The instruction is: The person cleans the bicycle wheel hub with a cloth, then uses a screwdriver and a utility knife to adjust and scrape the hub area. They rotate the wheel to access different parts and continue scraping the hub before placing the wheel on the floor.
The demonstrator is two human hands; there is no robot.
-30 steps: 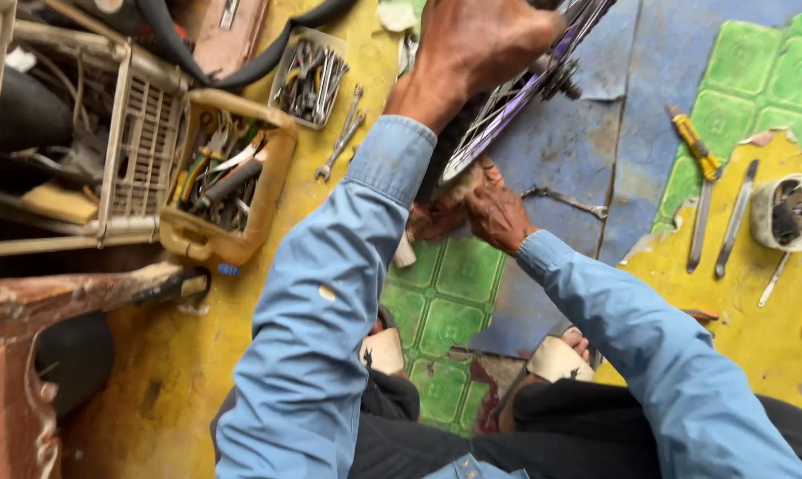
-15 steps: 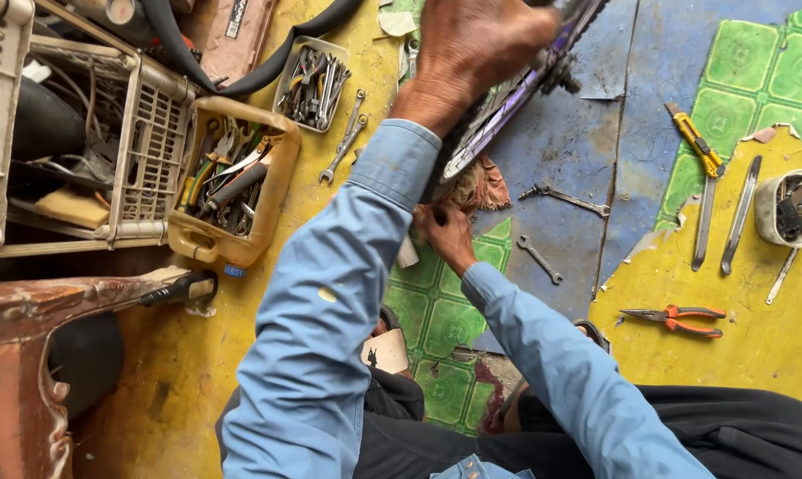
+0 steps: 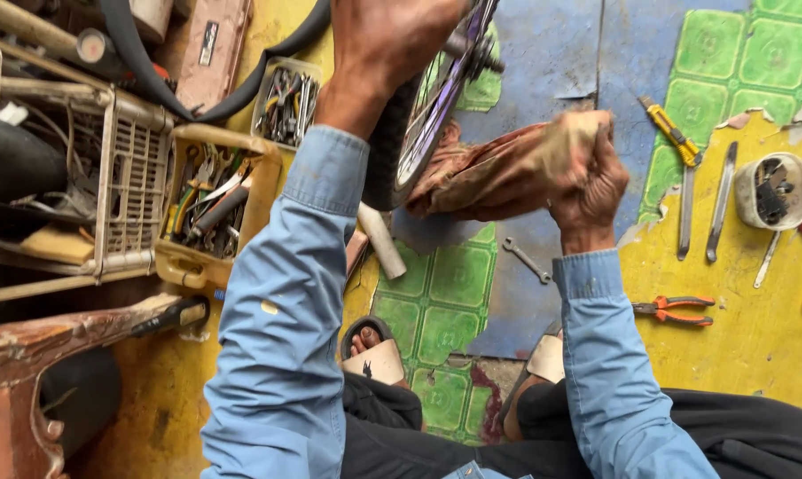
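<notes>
My left hand (image 3: 387, 44) grips the black tyre of a bicycle wheel (image 3: 427, 115) with a purple rim, holding it upright near the top of the head view. My right hand (image 3: 587, 182) is closed around a dirty brown rag (image 3: 489, 177), lifted up beside the wheel's lower right side. The rag touches or nearly touches the rim. Both arms wear blue sleeves. My sandalled feet (image 3: 379, 350) show below on the green and blue floor.
A yellow tool tray (image 3: 201, 257) and a beige crate (image 3: 126, 191) stand at the left. A small wrench (image 3: 527, 260) lies under the rag. Right side: a yellow utility knife (image 3: 671, 133), metal levers (image 3: 718, 213), orange pliers (image 3: 676, 310), a cup of parts (image 3: 771, 191).
My right hand rose from the floor under the wheel and swung right, carrying the rag up beside the rim. The view came closer to the wheel.
</notes>
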